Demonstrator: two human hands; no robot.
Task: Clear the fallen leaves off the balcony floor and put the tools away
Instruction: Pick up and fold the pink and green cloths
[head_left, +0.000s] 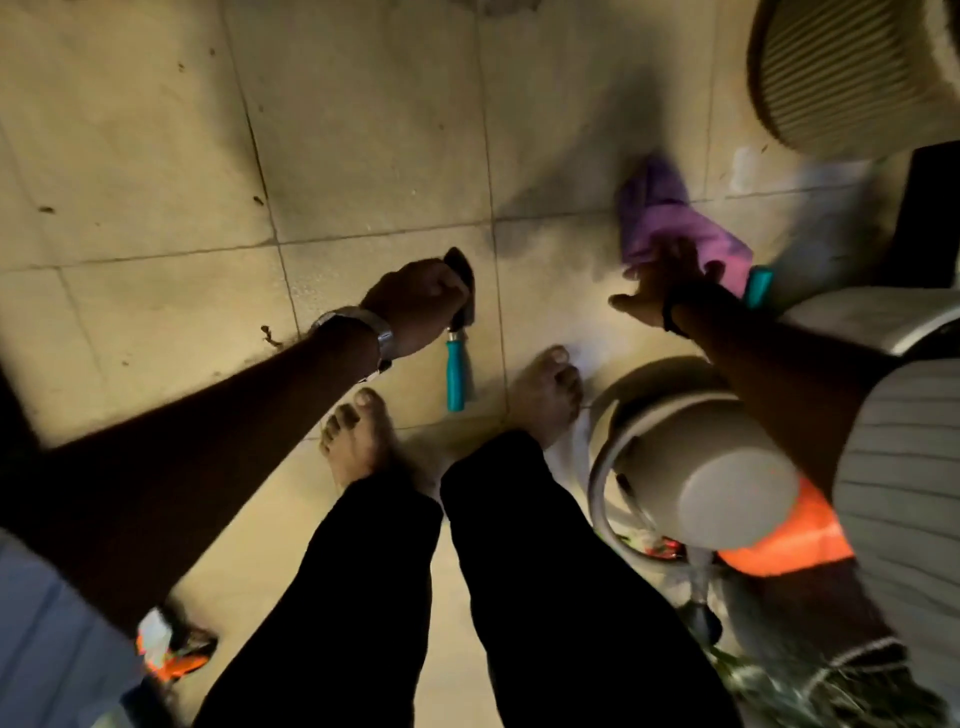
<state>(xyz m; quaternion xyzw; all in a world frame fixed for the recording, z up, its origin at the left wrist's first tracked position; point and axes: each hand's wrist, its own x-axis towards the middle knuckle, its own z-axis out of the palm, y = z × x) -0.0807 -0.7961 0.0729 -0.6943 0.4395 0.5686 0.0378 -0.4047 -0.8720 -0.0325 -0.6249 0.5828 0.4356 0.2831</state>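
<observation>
My left hand (418, 306) is closed around the metal neck of a small garden trowel (457, 374), whose teal handle points down toward my feet and whose dark blade pokes out above my fist. To the right, my right hand (660, 286) reaches with spread fingers onto a purple cloth (670, 218) lying on the tiled floor (156, 156); the fingers touch its near edge. Another teal handle (758, 286) shows just right of that hand. A few small dark leaf bits (270, 335) lie on the tiles at the left.
A ribbed pale planter (852, 78) stands at the top right. A white bucket (691, 457) lies tilted by my right foot, with an orange item (789, 540) behind it. My bare feet (358, 436) stand in the middle. An orange-and-dark object (176, 649) sits at the lower left.
</observation>
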